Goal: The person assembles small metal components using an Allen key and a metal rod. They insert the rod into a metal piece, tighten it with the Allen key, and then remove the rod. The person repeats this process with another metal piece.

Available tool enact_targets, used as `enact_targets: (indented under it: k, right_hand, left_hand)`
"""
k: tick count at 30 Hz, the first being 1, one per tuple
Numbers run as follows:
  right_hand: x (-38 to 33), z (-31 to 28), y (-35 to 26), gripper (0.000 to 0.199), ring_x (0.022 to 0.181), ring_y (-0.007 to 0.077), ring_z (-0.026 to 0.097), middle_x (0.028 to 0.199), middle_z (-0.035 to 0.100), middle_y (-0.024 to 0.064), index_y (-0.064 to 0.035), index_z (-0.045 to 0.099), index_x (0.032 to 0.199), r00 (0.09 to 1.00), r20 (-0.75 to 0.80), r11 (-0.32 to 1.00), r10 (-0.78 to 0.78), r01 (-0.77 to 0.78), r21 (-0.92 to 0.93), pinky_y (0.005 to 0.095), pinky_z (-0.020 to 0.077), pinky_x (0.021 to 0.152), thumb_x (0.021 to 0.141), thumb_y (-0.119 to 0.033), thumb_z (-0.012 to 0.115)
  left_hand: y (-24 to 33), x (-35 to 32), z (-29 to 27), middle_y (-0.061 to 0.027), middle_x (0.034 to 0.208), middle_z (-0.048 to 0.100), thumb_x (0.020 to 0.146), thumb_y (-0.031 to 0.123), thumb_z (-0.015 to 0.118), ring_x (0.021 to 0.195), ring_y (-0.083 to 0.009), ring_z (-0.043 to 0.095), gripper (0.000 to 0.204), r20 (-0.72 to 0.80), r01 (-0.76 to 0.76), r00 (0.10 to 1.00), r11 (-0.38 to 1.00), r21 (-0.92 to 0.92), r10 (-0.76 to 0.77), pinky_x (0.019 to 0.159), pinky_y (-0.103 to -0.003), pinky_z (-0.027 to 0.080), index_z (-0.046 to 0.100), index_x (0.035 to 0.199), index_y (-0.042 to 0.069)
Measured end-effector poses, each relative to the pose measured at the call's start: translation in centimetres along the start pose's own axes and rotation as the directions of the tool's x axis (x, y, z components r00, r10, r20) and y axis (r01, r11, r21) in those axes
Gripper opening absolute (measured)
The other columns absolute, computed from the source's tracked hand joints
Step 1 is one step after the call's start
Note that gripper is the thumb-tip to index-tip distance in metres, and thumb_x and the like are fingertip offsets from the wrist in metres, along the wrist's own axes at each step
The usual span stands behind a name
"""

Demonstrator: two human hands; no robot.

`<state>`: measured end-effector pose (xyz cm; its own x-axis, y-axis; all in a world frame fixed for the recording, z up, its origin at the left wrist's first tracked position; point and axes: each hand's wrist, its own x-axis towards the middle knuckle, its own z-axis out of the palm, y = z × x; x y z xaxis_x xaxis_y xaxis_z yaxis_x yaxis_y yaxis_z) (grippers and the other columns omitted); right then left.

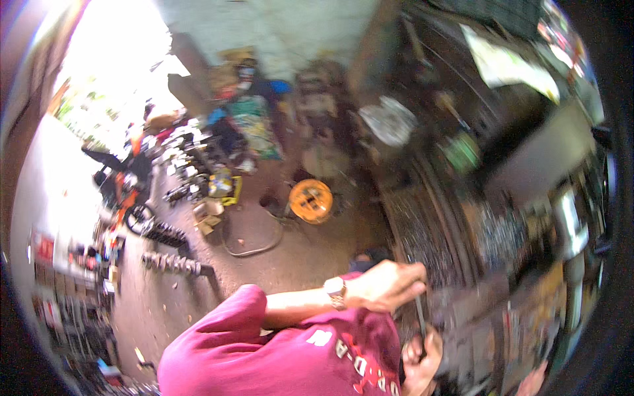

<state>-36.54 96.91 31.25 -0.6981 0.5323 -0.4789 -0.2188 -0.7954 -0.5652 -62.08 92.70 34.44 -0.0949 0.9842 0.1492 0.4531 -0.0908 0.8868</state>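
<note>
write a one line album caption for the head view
Left hand with a wristwatch and right hand grip a thin dark rod beside a cluttered workshop bench.

A magenta-red shirt [277, 350] with white lettering fills the lower middle. The wristwatch [335, 292] is pale silver with a light strap. An orange round reel [310, 200] lies on the brown-grey floor [264, 264]. The thin rod [421, 315] is dark grey.
</note>
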Motion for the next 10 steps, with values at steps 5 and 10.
enact_targets:
  k: [5,10]
  right_hand:
    - [-1.1,2.0,0.0,0.023,0.046,0.007,0.028,0.06,0.032,-0.0059,-0.0023,0.063,0.114,0.986,-0.166,0.993,-0.001,-0.019,-0.118,0.024,0.0257,0.04,0.104,-0.023,0.061]
    - [-0.4,2.8,0.1,0.02,0.045,0.0077,0.035,0.061,0.041,-0.0035,-0.0039,0.063,0.109,0.997,-0.053,0.953,-0.064,0.045,-0.301,0.0258,0.0305,0.037,0.104,-0.023,0.061]
  left_hand:
    - [0.0,0.4,0.5,-0.0206,0.068,0.053,0.103,0.02,0.051,0.064,-0.0454,0.057,0.022,-0.099,-0.093,0.989,0.987,0.131,0.106,0.058,-0.052,0.047,0.045,0.095,0.001]
    - [0.0,-0.6,0.1,-0.0212,0.064,0.057,0.103,0.024,0.052,0.061,-0.0452,0.059,0.025,-0.146,-0.017,0.988,0.975,0.22,0.05,0.055,-0.053,0.047,0.046,0.096,0.001]
